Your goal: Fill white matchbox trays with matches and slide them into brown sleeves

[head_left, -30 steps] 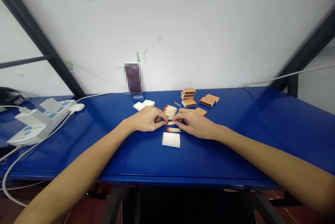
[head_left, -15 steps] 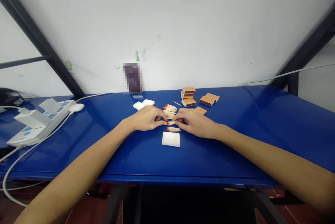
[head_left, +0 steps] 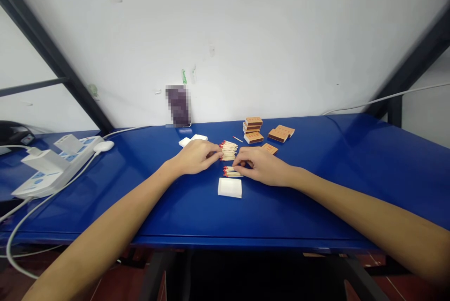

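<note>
Loose red-tipped matches lie on the blue table in two groups. My left hand point(head_left: 198, 156) is at the left side of the larger pile point(head_left: 229, 150), its thumb and index finger slightly apart at the match heads, with nothing visibly held. My right hand point(head_left: 262, 165) is curled, its thumb and fingertips pinching at the right ends of the smaller row of matches point(head_left: 230, 173); the fingers partly hide these ends. Just in front of that row lies a white open matchbox tray point(head_left: 229, 187).
Behind my left hand are white trays point(head_left: 199, 137). Orange matchboxes stand in a stack point(head_left: 253, 123), with covers point(head_left: 284, 131) to the right and another cover point(head_left: 269, 148) by my right hand. A single match point(head_left: 238, 139) lies behind the pile. A power strip point(head_left: 42, 180) with cables occupies the left.
The matches that were between my hands now lie with the smaller row in front. My left hand has drawn slightly back and left, toward the larger pile.
</note>
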Demonstrator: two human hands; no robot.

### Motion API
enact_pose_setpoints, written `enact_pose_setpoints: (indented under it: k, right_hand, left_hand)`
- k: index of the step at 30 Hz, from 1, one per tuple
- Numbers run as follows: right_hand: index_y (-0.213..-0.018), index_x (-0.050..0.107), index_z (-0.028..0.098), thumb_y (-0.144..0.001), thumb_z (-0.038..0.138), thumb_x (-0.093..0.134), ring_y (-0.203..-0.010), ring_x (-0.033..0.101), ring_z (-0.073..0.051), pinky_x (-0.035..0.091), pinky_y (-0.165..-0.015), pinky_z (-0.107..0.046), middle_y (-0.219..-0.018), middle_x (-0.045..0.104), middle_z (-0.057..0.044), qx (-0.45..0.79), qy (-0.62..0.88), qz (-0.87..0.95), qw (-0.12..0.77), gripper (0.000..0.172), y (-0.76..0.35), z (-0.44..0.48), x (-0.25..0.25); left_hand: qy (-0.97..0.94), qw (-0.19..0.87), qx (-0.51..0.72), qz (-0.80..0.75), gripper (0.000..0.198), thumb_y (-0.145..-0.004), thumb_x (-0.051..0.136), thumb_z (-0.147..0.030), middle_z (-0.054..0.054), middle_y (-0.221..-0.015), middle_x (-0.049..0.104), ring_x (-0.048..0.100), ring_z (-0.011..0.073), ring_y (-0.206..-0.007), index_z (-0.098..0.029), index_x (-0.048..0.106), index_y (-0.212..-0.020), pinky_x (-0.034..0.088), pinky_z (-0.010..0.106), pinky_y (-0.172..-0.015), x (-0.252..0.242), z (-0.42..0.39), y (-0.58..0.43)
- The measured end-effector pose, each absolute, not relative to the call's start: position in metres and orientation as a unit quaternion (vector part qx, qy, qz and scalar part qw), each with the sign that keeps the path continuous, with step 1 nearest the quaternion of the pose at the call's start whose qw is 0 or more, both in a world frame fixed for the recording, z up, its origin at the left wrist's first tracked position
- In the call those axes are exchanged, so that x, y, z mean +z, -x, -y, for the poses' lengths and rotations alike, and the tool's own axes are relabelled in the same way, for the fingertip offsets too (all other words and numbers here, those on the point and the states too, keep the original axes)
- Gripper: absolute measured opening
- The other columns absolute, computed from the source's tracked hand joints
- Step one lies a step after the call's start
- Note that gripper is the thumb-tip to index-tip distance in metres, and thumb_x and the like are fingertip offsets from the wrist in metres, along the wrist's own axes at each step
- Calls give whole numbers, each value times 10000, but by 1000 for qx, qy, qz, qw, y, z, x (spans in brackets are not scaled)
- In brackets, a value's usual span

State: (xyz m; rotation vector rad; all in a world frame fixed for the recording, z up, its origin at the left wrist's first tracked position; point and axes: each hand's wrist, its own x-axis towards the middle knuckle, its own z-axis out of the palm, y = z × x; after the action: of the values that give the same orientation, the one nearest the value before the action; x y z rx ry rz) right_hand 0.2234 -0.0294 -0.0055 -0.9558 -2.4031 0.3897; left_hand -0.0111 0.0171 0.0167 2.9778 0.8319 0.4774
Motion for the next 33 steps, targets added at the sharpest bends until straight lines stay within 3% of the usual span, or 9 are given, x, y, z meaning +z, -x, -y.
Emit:
enact_pose_setpoints:
  k: [6, 11, 16, 24, 33]
  right_hand:
    - [-860, 720, 183, -925, 271, 575, -651, 520, -140, 389, -629, -282, -769, 602, -25, 160, 354, 887, 248, 182, -223, 32, -2]
    - [-919, 716, 184, -926, 409, 586, -694, 529, -154, 388, -635, -289, -784, 585, -28, 178, 352, 892, 222, 259, -225, 36, 5]
    - [-957, 709, 195, -904, 478, 603, -730, 531, -165, 402, -645, -299, -833, 594, -35, 199, 350, 892, 207, 307, -227, 36, 8]
    - [-978, 689, 202, -889, 422, 636, -786, 538, -169, 416, -674, -298, -895, 598, -35, 208, 332, 898, 197, 244, -230, 31, 4]
    - [-934, 684, 180, -890, 390, 643, -711, 524, -155, 393, -634, -284, -811, 596, -24, 198, 330, 897, 216, 218, -226, 32, 3]
  left_hand:
    - [-952, 28, 151, -264, 323, -948, 485, -356, 17, -671, 637, 538, 129, -619, -162, 666, -763, 340, 266, -621, 21, -12, 11]
    - [-955, 69, 112, -266, 432, -846, 600, -492, -26, -535, 500, 396, 88, -504, -159, 517, -584, 281, 255, -546, 25, -2, 7]
    - [-955, 76, 85, -275, 459, -781, 654, -530, -28, -539, 489, 372, 80, -496, -161, 476, -573, 257, 255, -529, 25, 4, 4]
    - [-961, 89, 59, -255, 453, -742, 698, -514, -29, -529, 504, 370, 74, -479, -161, 477, -562, 264, 254, -525, 25, 10, 0]
    - [-963, 107, 73, -238, 547, -738, 695, -585, -44, -501, 447, 319, 61, -455, -165, 406, -540, 242, 258, -507, 22, 17, -7]
